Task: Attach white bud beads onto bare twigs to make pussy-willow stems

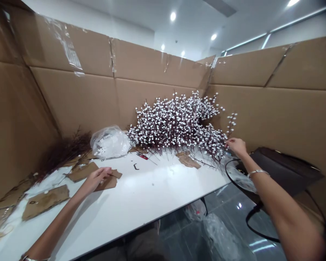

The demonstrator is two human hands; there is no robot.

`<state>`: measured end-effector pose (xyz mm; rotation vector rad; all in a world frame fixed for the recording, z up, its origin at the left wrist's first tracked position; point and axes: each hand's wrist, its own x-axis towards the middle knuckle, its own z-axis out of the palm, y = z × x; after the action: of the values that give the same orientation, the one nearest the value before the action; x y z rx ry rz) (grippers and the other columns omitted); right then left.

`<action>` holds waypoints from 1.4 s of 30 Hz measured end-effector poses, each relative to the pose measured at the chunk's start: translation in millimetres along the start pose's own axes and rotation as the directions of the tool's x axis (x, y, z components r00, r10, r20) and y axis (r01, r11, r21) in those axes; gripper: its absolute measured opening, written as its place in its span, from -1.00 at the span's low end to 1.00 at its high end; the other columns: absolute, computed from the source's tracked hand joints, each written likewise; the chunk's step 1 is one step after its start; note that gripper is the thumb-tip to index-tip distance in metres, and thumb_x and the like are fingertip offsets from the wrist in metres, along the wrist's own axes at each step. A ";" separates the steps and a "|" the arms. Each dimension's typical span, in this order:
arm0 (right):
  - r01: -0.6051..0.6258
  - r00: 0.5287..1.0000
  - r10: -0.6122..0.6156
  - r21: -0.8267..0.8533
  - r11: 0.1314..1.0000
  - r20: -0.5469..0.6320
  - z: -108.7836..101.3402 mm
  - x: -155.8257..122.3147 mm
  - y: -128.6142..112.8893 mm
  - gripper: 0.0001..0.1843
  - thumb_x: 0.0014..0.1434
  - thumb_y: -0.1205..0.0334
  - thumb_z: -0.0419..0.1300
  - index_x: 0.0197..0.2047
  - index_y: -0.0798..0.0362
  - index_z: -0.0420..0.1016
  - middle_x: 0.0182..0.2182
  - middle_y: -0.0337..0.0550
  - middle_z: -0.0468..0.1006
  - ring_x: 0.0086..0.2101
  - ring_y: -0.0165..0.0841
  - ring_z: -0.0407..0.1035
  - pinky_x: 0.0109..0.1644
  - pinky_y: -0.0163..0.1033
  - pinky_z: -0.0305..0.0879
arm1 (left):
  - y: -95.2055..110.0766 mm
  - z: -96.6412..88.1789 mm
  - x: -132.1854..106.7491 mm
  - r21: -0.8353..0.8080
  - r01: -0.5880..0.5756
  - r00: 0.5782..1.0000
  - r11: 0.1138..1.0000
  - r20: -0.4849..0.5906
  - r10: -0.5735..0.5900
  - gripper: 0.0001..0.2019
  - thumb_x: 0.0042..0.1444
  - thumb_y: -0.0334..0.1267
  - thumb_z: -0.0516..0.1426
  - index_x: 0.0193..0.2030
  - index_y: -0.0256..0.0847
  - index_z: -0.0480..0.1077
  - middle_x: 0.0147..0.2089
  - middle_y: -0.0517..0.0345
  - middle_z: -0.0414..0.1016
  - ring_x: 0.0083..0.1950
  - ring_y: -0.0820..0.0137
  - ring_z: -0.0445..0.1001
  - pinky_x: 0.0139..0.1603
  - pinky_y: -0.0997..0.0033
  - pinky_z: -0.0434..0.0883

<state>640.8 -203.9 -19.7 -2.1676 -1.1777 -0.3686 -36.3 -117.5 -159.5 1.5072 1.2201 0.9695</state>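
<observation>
My left hand [99,177] is over the left part of the white table, its fingers closed on a small torn piece of cardboard [116,174]. Under it lies another cardboard piece [106,184]. At the right end of the berry pile, my right hand [237,145] pinches the stem of a white-berry branch [231,123], which stands upright a little apart from the rest. The large heap of white-berry branches [174,121], with dark reddish stems, leans against the cardboard wall. The fingertips of my right hand partly hide the pinched stem.
A clear plastic bag [110,142] with white berries stands beside bare dark twigs [67,148]. Red-handled pliers or cutters [142,156] and cardboard scraps [46,201] lie on the table [152,199]. At right is a dark handbag [285,170]; plastic bags [221,232] lie on the floor.
</observation>
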 end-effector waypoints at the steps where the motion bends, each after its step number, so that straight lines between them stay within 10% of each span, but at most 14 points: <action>1: -0.042 0.998 0.044 -0.042 0.998 0.049 5.4 1.1 2.8 -0.79 0.08 0.35 0.20 -0.56 0.14 0.52 -0.64 -0.11 0.53 -0.59 -0.37 0.31 -0.40 -0.23 0.19 | -2.3 2.0 -0.4 -0.004 0.006 1.000 1.000 -0.001 -0.006 -0.35 -0.13 0.31 0.23 -0.12 -0.25 0.55 -0.10 -0.14 0.62 -0.12 0.12 0.54 -0.23 0.35 0.40; 12: -0.196 0.955 0.244 -0.257 0.946 0.171 54.9 17.0 -4.7 -0.74 0.28 0.13 0.18 -0.09 0.14 0.48 -0.15 -0.09 0.55 -0.19 -0.32 0.47 -0.08 -0.12 0.42 | -11.6 9.2 -3.1 0.086 -0.024 0.999 0.996 0.029 0.022 -0.44 -0.09 0.29 0.21 -0.17 -0.16 0.58 -0.10 -0.05 0.63 -0.01 -0.02 0.52 0.13 0.06 0.36; 20: -0.215 0.976 0.217 -0.228 0.950 -0.016 52.6 22.2 -21.0 -0.76 0.03 0.21 0.27 -0.26 0.18 0.60 -0.37 0.26 0.56 -0.37 -0.12 0.40 -0.32 -0.08 0.17 | 50.0 10.5 -37.0 -0.095 -0.208 0.959 0.973 -0.213 0.185 -0.56 0.08 0.12 0.19 -0.12 -0.20 0.56 -0.07 -0.04 0.60 0.04 0.09 0.48 0.15 0.19 0.34; 25: -0.194 0.957 0.163 -0.108 0.975 -0.240 51.4 34.8 -41.5 -0.64 0.09 0.25 0.18 -0.03 0.15 0.53 -0.30 0.25 0.57 -0.36 -0.11 0.34 -0.33 -0.04 0.06 | 82.9 -18.3 -24.2 -0.756 -0.187 0.974 0.628 -0.228 0.016 -0.63 0.30 -0.06 -0.01 -0.14 -0.28 0.53 -0.19 -0.02 0.55 -0.20 0.35 0.49 -0.18 0.42 0.45; 30: 0.083 0.860 -0.042 0.058 0.995 -0.509 69.0 22.6 -75.5 -0.70 0.00 0.42 0.23 -0.14 0.05 0.56 -0.35 0.10 0.59 -0.38 -0.21 0.36 -0.29 -0.11 0.15 | 87.5 -35.8 -19.9 -0.966 -0.013 1.000 0.259 -0.020 -0.023 -0.53 0.34 0.00 -0.12 -0.03 -0.29 0.46 -0.14 -0.11 0.51 -0.23 0.35 0.47 -0.33 0.40 0.44; 36: 0.460 0.828 -0.323 0.226 0.859 -0.459 80.7 -45.3 -156.4 -0.76 0.13 0.27 0.14 -0.12 0.05 0.50 -0.32 0.06 0.56 -0.41 -0.21 0.35 -0.25 -0.09 0.27 | 86.0 -35.8 -23.6 -0.985 -0.018 0.999 0.170 -0.025 -0.040 -0.56 0.33 0.00 -0.08 0.04 -0.27 0.43 -0.10 -0.11 0.48 -0.27 0.40 0.44 -0.37 0.46 0.40; 42: 0.521 0.828 -0.543 0.548 0.654 -0.139 107.6 -126.3 -243.0 -0.80 0.23 0.22 0.07 -0.14 0.04 0.47 -0.27 0.01 0.56 -0.37 -0.24 0.40 -0.28 -0.16 0.31 | 82.0 -40.6 -21.1 -0.990 -0.005 1.000 0.142 -0.008 -0.022 -0.54 0.32 0.02 -0.07 0.05 -0.28 0.42 -0.09 -0.10 0.48 -0.31 0.43 0.41 -0.36 0.47 0.40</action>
<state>363.4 -119.5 -69.6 -1.2829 -1.6947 -0.1773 -59.1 -136.3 -70.4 0.3298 0.2735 1.3713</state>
